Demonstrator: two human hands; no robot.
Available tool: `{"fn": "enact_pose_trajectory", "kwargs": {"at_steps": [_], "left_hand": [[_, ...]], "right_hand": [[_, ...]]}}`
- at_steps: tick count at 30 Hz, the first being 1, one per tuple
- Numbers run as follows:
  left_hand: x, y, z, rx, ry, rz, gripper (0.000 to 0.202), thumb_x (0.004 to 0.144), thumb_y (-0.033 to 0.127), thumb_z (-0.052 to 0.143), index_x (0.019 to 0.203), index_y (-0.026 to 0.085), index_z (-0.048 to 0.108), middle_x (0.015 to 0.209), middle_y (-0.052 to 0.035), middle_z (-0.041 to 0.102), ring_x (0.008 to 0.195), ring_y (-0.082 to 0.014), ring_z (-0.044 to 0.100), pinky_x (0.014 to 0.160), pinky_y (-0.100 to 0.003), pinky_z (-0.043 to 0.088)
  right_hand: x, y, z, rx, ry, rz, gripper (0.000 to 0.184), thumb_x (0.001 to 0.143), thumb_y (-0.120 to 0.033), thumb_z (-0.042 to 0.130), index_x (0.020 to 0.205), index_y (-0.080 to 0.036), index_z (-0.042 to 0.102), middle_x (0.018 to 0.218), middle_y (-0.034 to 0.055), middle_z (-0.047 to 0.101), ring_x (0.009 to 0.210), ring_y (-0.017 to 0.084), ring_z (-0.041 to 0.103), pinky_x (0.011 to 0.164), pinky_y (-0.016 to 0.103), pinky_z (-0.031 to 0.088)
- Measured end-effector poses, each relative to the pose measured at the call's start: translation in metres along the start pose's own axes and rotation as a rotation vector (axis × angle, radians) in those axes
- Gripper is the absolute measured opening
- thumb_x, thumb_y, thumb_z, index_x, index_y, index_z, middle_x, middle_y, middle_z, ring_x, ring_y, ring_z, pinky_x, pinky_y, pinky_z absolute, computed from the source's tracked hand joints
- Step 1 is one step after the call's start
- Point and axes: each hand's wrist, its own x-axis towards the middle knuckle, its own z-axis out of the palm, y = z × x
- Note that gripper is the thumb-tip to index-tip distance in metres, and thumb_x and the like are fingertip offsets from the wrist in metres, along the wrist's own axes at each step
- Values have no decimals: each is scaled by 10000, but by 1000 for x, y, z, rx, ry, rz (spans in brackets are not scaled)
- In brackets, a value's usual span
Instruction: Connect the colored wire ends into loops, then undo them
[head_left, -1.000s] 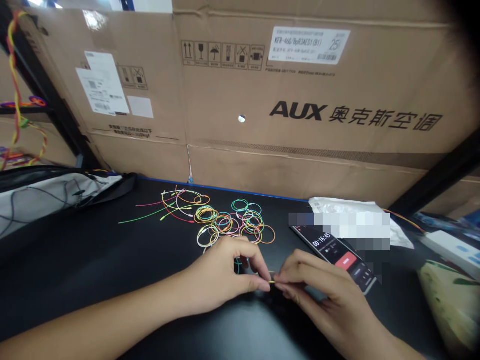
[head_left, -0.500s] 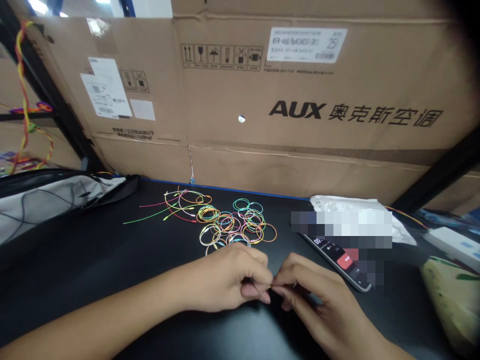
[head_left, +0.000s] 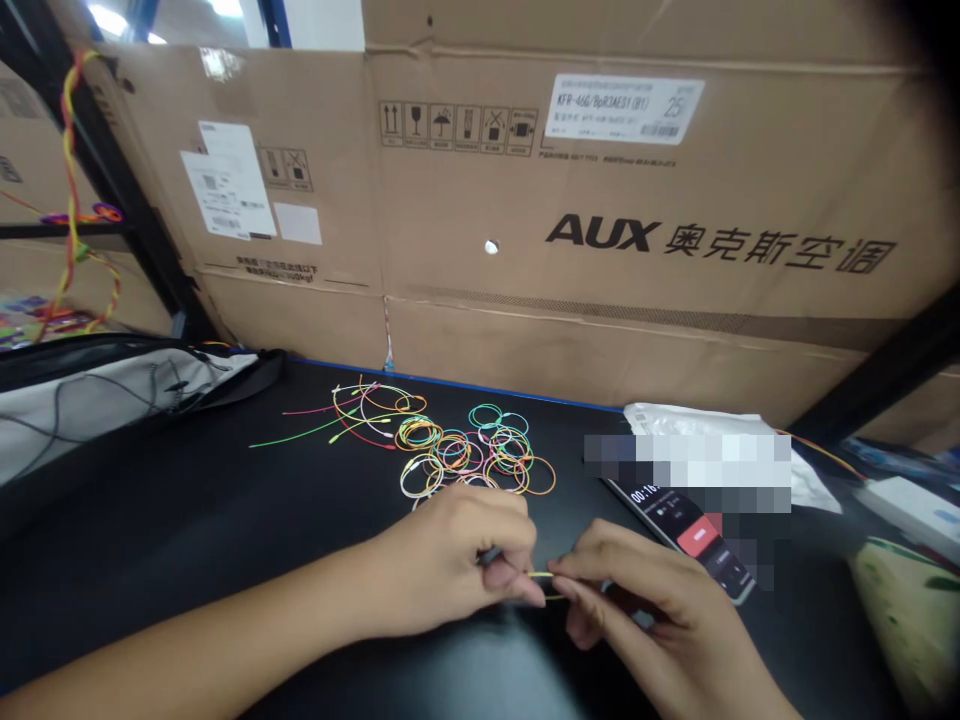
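A thin yellow wire point(head_left: 540, 574) stretches between the fingertips of both hands, low over the black table. My left hand point(head_left: 457, 555) pinches one part of it, thumb beneath the curled fingers. On the other side, my right hand point(head_left: 645, 600) grips it between thumb and forefinger. Two short strands show in the gap; most of the wire is hidden by the fingers. Just beyond my left hand lies a heap of coloured wire loops point(head_left: 454, 450), many closed into rings. Straighter strands, among them a green wire point(head_left: 304, 436), lie to the left of the heap.
Right of the heap are a phone point(head_left: 705, 540) with a lit timer screen and a white plastic package point(head_left: 705, 420), partly pixelated. A green-patterned packet point(head_left: 911, 610) and a white box point(head_left: 915, 510) sit far right. A grey bag point(head_left: 112, 400) lies left. Cardboard point(head_left: 450, 330) walls the back.
My hands have drawn slightly apart, and more of the yellow wire now shows between them. The camera view has shifted a little.
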Motion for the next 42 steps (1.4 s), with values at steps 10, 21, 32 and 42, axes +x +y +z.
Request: {"fn": "enact_pose_trajectory", "kwargs": {"at_steps": [10,21,32,42], "left_hand": [[1,-3,-1,-508,-52,-266,496,853,75,687,595,194,281,830,-57,699,860,-178,745,712,-264,528],[-2,16,-6,178,-170,29,353,717,-115,485,667,189,312,778,37,425,751,-125,487,719,-272,399],[0,17,0,-300,-30,-307,447,812,121,772,653,193,361,721,34,591,691,-113,598,639,-247,438],[-1,9,4,-1029,-173,-415,340,800,139,819,772,178,482,757,-48,763,739,-142,750,729,-260,526]], "right_hand": [[0,2,-6,-47,-3,-106,201,984,-94,593,979,-225,745,764,27,658,647,151,663,580,256,517],[0,1,-1,-128,-38,-123,219,1013,-126,539,976,-202,741,698,19,621,598,150,618,541,253,465],[-5,2,-2,-162,-26,-206,200,988,-76,546,1034,-203,693,717,21,638,607,154,638,549,254,491],[-5,-7,-9,-255,-33,-304,215,1010,-89,538,1077,-249,666,885,67,758,739,187,741,614,246,596]]}}
